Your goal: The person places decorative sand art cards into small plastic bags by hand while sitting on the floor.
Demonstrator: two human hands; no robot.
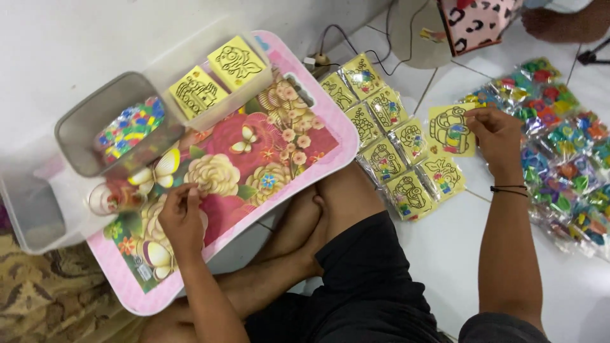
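right hand [497,132] fingers pinching yellow sticker card [450,129] at its right edge; light, floppy, likely slippery; left hand [181,216] fingers loosely curled on floral tray [330,152], holding nothing.

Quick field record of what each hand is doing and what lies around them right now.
Left hand: fingertips pinched over the pink-rimmed floral lap tray; anything held is too small to tell.
Right hand: holds a yellow picture card in a clear sleeve above the white tiled floor.
Beside card: rows of bagged yellow cards on the floor.
Far right: clear packets of coloured pieces.
On tray: grey bin of coloured packets; clear box of yellow cards.
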